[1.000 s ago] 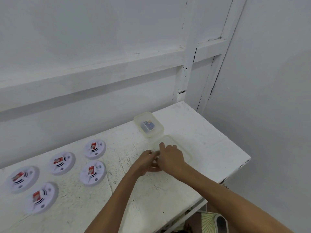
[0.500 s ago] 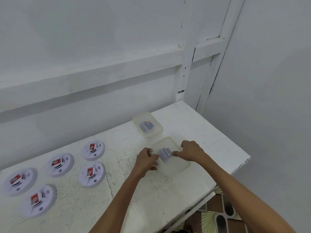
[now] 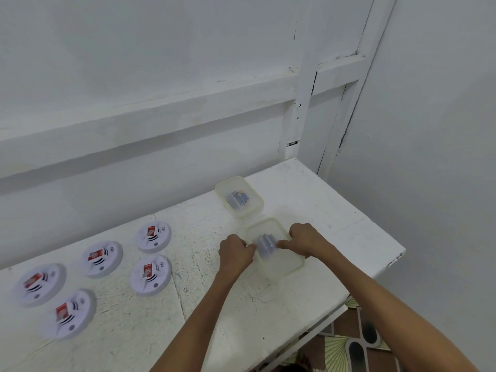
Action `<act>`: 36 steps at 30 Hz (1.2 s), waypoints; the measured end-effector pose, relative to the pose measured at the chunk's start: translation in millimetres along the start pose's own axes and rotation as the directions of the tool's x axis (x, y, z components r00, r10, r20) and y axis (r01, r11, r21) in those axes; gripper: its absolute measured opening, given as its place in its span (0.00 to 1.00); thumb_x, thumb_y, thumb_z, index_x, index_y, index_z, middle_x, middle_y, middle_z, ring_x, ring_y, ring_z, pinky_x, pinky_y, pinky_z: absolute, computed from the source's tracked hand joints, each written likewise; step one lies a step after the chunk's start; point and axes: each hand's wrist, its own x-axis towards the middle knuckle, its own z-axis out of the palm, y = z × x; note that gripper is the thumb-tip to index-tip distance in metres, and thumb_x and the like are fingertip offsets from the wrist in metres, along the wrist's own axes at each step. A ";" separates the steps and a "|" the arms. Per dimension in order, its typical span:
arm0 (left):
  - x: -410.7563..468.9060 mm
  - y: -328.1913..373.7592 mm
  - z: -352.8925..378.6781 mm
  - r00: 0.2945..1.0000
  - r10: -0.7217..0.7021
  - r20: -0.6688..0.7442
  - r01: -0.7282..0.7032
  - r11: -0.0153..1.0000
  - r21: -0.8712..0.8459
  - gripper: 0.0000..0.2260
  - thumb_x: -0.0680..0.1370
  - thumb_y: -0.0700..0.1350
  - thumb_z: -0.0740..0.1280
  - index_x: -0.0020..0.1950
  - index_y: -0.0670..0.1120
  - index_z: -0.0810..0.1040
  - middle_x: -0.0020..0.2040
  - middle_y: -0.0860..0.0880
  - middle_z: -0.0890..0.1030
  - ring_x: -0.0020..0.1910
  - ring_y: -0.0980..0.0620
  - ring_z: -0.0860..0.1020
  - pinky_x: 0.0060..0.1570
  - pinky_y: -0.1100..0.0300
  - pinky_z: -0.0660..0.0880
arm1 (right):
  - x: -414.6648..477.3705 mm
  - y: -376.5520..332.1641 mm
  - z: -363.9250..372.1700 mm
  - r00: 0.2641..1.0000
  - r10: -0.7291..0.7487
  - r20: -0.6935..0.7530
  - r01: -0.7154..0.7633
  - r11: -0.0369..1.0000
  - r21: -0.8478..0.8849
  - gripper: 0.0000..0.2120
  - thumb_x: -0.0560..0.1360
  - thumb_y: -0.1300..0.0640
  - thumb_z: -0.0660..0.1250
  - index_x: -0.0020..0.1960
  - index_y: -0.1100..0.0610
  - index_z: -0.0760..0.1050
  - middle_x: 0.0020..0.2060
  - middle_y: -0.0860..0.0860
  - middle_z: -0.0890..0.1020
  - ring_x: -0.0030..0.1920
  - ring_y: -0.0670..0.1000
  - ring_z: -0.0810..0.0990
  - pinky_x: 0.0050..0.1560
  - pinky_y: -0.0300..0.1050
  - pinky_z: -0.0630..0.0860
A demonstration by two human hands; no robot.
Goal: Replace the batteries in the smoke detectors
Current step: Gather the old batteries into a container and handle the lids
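Head view shows five smoke detectors (image 3: 150, 275) lying at the left of the white bench (image 3: 335, 210). Left hand (image 3: 234, 253) and right hand (image 3: 304, 238), fingers curled, grip opposite sides of a clear container (image 3: 284, 264) of blurred batteries (image 3: 265, 244).

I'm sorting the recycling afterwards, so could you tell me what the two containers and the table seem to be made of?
Both the near container and the far container look like translucent, slightly yellowed plastic: their contents show through. The table looks like white-painted wood, scuffed and chipped.
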 end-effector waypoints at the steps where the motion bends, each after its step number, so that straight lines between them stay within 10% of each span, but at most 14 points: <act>1: -0.7 1.4 1.3 1.000 0.005 -0.006 -0.005 1.000 0.001 0.20 0.75 0.44 0.75 0.28 0.45 0.70 0.24 0.48 0.73 0.36 0.38 0.86 0.40 0.49 0.81 | 0.7 -0.3 -0.6 1.000 0.005 0.006 -0.005 1.000 0.025 0.24 0.75 0.41 0.71 0.36 0.56 0.63 0.32 0.53 0.72 0.30 0.53 0.75 0.27 0.42 0.71; 6: 3.8 5.4 3.4 1.000 -0.015 0.000 0.015 0.998 -0.061 0.16 0.71 0.41 0.77 0.30 0.44 0.73 0.28 0.42 0.80 0.35 0.40 0.86 0.41 0.45 0.84 | 4.3 2.7 -2.6 1.000 -0.008 -0.007 0.009 0.993 0.119 0.24 0.75 0.44 0.72 0.55 0.66 0.77 0.50 0.62 0.82 0.47 0.60 0.83 0.47 0.53 0.82; 14: 17.0 17.3 -13.6 0.960 -0.211 0.185 0.260 0.919 -0.297 0.08 0.68 0.30 0.80 0.40 0.32 0.81 0.40 0.36 0.85 0.38 0.39 0.87 0.40 0.50 0.86 | 21.2 5.5 -8.2 0.995 0.035 0.090 -0.063 0.942 0.328 0.17 0.69 0.53 0.80 0.37 0.63 0.75 0.35 0.56 0.81 0.37 0.56 0.82 0.43 0.49 0.84; 20: 17.4 22.2 -21.1 0.953 -0.140 0.268 0.208 0.948 -0.243 0.24 0.69 0.28 0.77 0.58 0.42 0.72 0.50 0.42 0.79 0.43 0.39 0.86 0.36 0.47 0.85 | 26.6 7.1 -15.0 0.980 -0.040 0.193 -0.018 0.958 0.288 0.25 0.68 0.50 0.80 0.55 0.67 0.79 0.48 0.60 0.84 0.47 0.56 0.86 0.45 0.47 0.84; 26: 26.7 25.1 -31.7 0.925 -0.078 0.373 0.155 0.971 -0.180 0.40 0.68 0.29 0.79 0.74 0.48 0.65 0.57 0.41 0.79 0.43 0.38 0.87 0.41 0.43 0.85 | 10.9 15.8 -21.3 0.896 -0.251 0.367 0.310 0.945 -0.109 0.67 0.60 0.42 0.83 0.81 0.47 0.38 0.66 0.54 0.73 0.65 0.54 0.73 0.65 0.45 0.71; 36: 25.2 22.1 -33.5 0.892 0.000 0.452 0.012 1.000 -0.024 0.41 0.68 0.36 0.81 0.78 0.46 0.66 0.63 0.43 0.79 0.43 0.45 0.88 0.43 0.51 0.86 | 3.5 25.9 -4.5 0.868 -0.324 0.377 0.458 0.816 -0.352 0.69 0.62 0.36 0.79 0.79 0.49 0.28 0.60 0.54 0.73 0.54 0.51 0.71 0.55 0.43 0.70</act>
